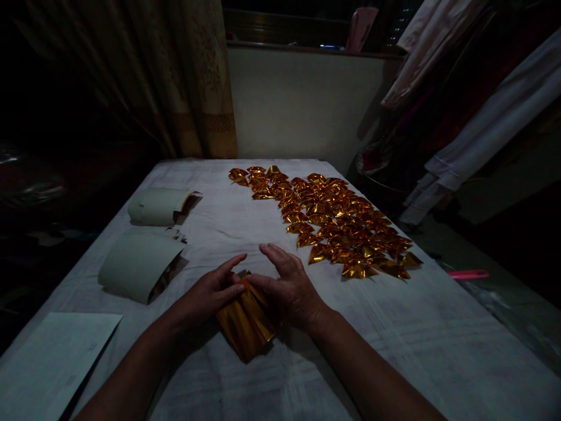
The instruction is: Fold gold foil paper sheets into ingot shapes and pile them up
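Low over the cloth-covered table, a sheet of gold foil paper (248,327) is curled and creased between my two hands. My left hand (219,286) presses its thumb on the paper's upper edge, with the index finger stretched forward. My right hand (291,286) grips the same sheet from the right, thumb on top and the other fingers raised or partly hidden. Beyond, on the right side of the table, lies a spread of folded gold foil pieces (319,209), shiny and pinched into small ingot-like shapes.
Two curled pale sheets (140,263) stand on the left of the white table (245,228), with a flat pale sheet (56,356) nearer. Curtains (193,76) hang behind. Clothes (495,123) hang at right, above a pink handle (468,274). A pink cup (362,29) stands on the ledge.
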The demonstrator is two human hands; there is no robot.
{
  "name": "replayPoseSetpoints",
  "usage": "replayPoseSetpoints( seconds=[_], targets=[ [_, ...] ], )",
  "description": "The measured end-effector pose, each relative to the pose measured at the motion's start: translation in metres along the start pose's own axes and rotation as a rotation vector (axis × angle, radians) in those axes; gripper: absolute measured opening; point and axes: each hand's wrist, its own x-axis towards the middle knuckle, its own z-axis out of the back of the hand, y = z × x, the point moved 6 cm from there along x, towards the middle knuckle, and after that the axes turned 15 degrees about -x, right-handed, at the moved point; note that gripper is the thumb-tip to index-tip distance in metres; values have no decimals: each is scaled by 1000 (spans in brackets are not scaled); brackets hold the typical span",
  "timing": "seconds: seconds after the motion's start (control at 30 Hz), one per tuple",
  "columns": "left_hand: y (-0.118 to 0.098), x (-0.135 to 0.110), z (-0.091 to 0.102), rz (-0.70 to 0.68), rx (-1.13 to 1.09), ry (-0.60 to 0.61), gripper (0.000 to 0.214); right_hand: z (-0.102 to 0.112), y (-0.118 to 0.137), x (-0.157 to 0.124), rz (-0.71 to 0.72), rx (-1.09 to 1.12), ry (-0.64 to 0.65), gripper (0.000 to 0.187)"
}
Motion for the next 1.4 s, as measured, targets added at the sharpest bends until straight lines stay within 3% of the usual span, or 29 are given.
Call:
replayPoseSetpoints(
  seconds=[0.1,0.27,0.3,0.37,0.5,0.57,0.7,0.97,1.1,1.4],
  targets=[
    [-3,2,2,-60,71,-26,76,4,6,2,67,-71,-44,9],
    [-35,-4,17,-427,421,-331,47,12,3,3,62,-219,-93,12],
    [-41,-7,16,-490,493,-353,41,12,2,3,47,-247,-92,13],
    [-50,-11,8,-546,610,-284,37,12,1,2,25,-281,-85,15],
    [-52,-19,-17,-477,844,-22,40,7,5,-2,27,-281,-62,17],
    [-51,-22,-25,-450,914,24,41,4,8,-4,32,-264,-34,15],
    [-49,-21,-32,-457,878,53,20,-6,10,-7,43,-181,70,13],
    [-31,-14,-24,-588,1024,55,30,-12,-1,-14,5,-56,229,12],
    [-17,-21,-24,-583,1088,9,28,-13,1,-18,4,-32,333,12],
    [-14,-33,-33,-622,983,-141,22,-4,-7,-24,-186,119,336,10]
  ],
)
